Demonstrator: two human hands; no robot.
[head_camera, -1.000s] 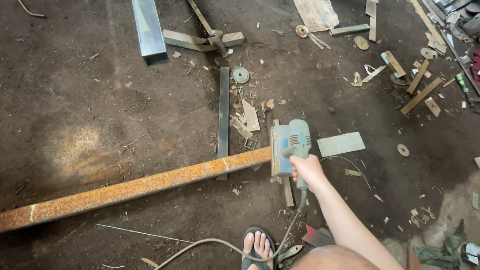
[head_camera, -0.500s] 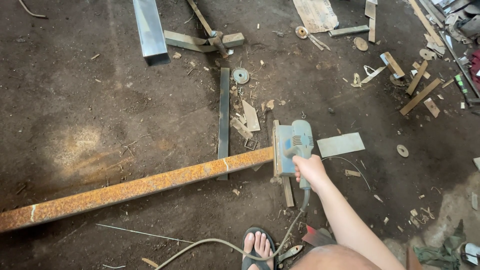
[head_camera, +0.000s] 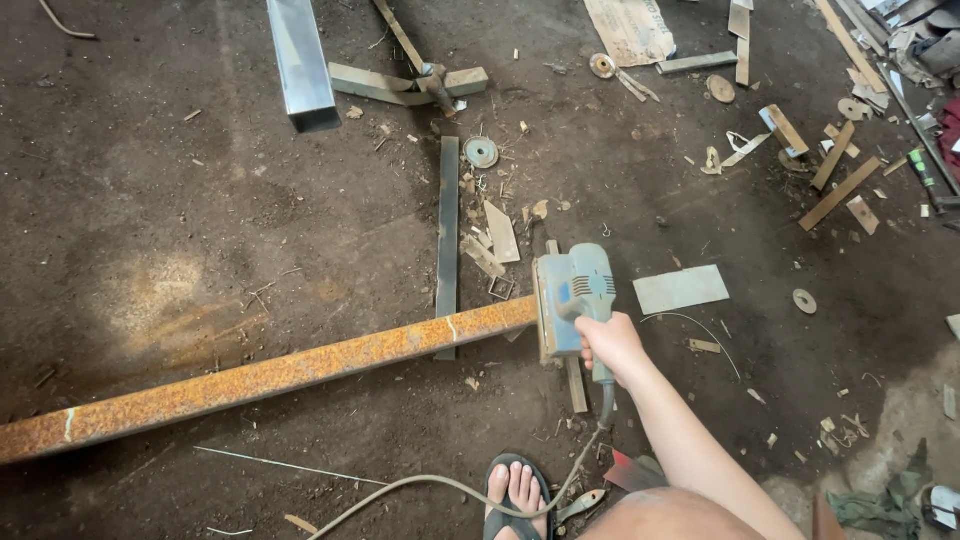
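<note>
right hand (head_camera: 612, 345), lower middle of the frame, has its fingers wrapped tight around the handle of a grey-blue power cutter (head_camera: 572, 298), set against the right end of a long rusty bar (head_camera: 260, 380). left hand unseen.

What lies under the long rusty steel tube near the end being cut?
A dark flat steel bar crosses beneath the rusty square tube on the dirt floor. The grey-blue angle grinder in the right hand hides the tube's end.
</note>
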